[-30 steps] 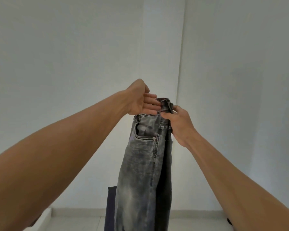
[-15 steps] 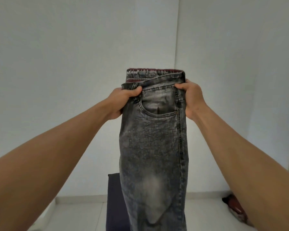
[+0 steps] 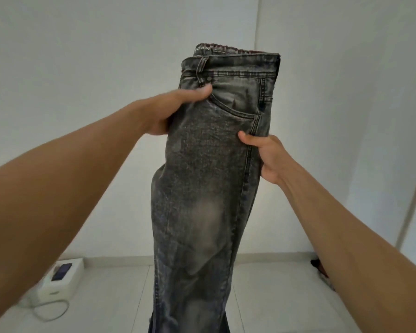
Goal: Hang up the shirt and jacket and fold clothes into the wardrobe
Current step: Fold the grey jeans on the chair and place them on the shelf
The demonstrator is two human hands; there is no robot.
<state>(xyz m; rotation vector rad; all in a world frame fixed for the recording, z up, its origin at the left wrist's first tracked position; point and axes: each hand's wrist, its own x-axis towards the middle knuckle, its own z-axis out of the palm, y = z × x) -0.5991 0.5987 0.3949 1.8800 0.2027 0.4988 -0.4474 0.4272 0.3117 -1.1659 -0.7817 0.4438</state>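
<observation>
Head view: holds the grey jeans (image 3: 209, 188) up before the far wall (image 3: 82, 68), legs doubled and hanging toward the floor (image 3: 286, 296); grips the left edge under the waistband (image 3: 231, 64) with the left hand (image 3: 175, 109), thumb in front; pinches the right side seam lower down with the right hand (image 3: 265, 156). Likely weighty, thick yet limp, not slippery; best taken at waistband and seams.

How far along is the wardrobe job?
Done: jeans look halved lengthwise, legs together. In hand: left hand grips their left edge by the pocket, right hand grips the right edge lower, jeans hanging in the air. Left: folding them down and stowing; nothing else of the task is in view.
</observation>
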